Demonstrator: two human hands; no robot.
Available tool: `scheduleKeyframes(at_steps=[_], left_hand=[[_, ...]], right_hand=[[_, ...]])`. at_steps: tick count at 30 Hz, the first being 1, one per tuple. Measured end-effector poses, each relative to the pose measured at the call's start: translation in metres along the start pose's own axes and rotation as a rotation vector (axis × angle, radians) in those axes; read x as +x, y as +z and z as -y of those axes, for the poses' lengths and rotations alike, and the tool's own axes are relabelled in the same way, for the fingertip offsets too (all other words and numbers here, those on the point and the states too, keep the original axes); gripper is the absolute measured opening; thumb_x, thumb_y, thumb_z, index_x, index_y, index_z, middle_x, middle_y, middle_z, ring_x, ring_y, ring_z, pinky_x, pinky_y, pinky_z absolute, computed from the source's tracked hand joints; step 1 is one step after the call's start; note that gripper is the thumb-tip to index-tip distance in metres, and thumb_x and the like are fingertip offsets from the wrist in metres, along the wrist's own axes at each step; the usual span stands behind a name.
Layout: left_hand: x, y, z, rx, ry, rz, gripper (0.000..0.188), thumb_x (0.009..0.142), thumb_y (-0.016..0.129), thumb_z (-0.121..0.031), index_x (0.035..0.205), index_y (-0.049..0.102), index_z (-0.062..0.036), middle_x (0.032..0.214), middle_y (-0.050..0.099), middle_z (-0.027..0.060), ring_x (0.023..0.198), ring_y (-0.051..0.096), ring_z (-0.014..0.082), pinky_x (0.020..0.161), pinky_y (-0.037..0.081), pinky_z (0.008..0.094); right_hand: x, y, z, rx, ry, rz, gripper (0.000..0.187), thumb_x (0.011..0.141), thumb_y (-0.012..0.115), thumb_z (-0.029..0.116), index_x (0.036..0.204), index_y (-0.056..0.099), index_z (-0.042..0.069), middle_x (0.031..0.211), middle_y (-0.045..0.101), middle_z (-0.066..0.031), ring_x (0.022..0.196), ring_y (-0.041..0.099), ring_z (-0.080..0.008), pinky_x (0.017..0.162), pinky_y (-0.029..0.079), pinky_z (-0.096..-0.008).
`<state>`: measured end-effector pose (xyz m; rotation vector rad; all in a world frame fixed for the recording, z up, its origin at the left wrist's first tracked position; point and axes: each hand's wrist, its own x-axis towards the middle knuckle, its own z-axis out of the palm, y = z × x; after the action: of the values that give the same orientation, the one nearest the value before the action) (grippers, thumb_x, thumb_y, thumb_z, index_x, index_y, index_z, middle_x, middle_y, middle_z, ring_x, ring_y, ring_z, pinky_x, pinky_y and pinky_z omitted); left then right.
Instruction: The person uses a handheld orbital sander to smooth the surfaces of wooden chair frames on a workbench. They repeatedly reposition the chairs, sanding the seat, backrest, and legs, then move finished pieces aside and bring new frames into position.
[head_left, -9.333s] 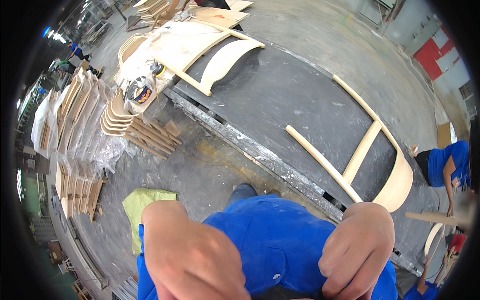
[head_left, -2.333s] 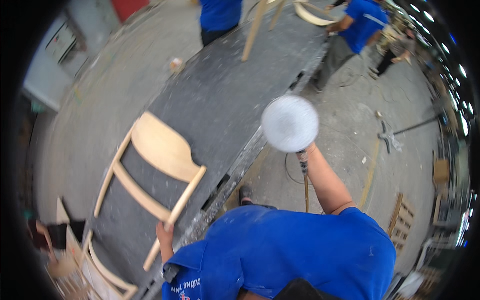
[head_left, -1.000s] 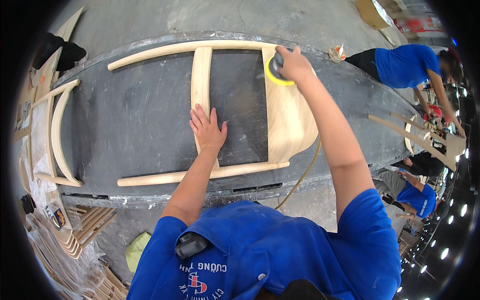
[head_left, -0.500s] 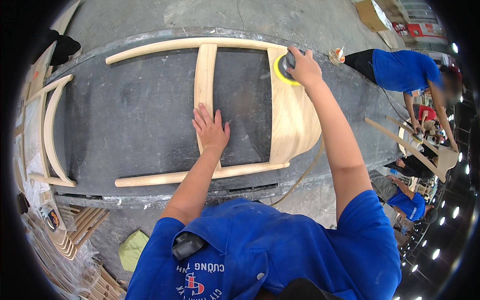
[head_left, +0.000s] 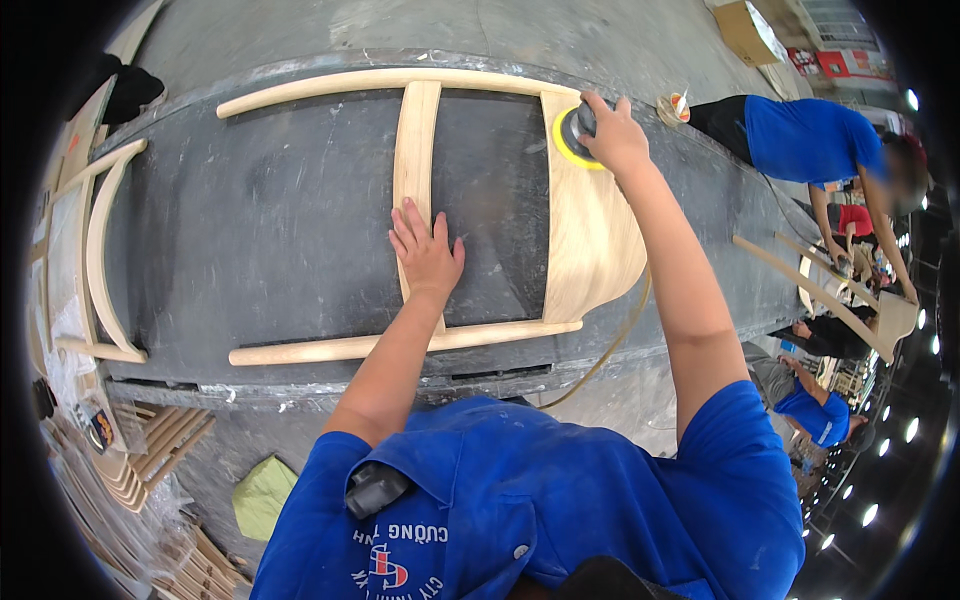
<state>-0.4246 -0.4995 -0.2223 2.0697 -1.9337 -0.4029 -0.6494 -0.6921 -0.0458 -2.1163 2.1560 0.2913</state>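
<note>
A pale wooden chair frame (head_left: 340,348) lies flat on the dark work table (head_left: 270,220), its two long legs pointing left. A flat crossbar (head_left: 414,150) joins the legs, and a broad curved panel (head_left: 590,250) spans the right end. My left hand (head_left: 428,250) rests on the crossbar, fingers spread and holding nothing. My right hand (head_left: 615,135) grips a round sander (head_left: 580,130) with a yellow-rimmed pad. The sander sits on the panel's far corner, by the end of the far leg. My right fingers partly cover its top.
A yellowish hose (head_left: 618,340) runs off the table's near edge. A curved wooden frame part (head_left: 100,250) stands at the left end. Past the right end, a co-worker in blue (head_left: 810,140) handles another chair frame (head_left: 825,290). Stacked wooden parts (head_left: 165,450) lie below left.
The sander and my right hand sit slightly farther right in the picture, with the chair frame shifted a little too. My left hand stays on the crossbar.
</note>
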Motion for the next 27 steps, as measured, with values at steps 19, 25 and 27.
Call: scheduleKeyframes(at_steps=[19, 25, 27], left_hand=[[0.000, 0.008, -0.020, 0.057, -0.076, 0.016, 0.052, 0.084, 0.062, -0.038, 0.129, 0.057, -0.0135, 0.158, 0.009, 0.0248, 0.144, 0.011, 0.0475, 0.114, 0.017, 0.0583], [0.001, 0.008, -0.026, 0.080, -0.085, 0.045, 0.053, 0.083, 0.061, -0.040, 0.130, 0.057, -0.0134, 0.158, 0.010, 0.0231, 0.144, 0.010, 0.0466, 0.115, 0.017, 0.0574], [0.001, 0.010, -0.028, 0.088, -0.085, 0.056, 0.054, 0.083, 0.061, -0.040, 0.129, 0.057, -0.0133, 0.158, 0.010, 0.0230, 0.144, 0.010, 0.0467, 0.115, 0.017, 0.0575]], right_hand=[[-0.045, 0.021, -0.030, 0.115, -0.115, -0.017, 0.064, 0.082, 0.067, 0.016, 0.139, 0.046, 0.034, 0.127, 0.044, -0.0174, 0.095, 0.065, -0.0364, 0.082, 0.054, -0.0442], [-0.166, 0.048, -0.064, 0.240, -0.149, -0.260, 0.061, 0.076, 0.062, 0.003, 0.130, 0.054, 0.029, 0.120, 0.048, -0.0192, 0.088, 0.063, -0.0398, 0.073, 0.054, -0.0455], [-0.199, 0.058, -0.076, 0.236, -0.147, -0.314, 0.059, 0.075, 0.060, 0.000, 0.127, 0.056, 0.028, 0.122, 0.048, -0.0204, 0.088, 0.063, -0.0403, 0.072, 0.054, -0.0459]])
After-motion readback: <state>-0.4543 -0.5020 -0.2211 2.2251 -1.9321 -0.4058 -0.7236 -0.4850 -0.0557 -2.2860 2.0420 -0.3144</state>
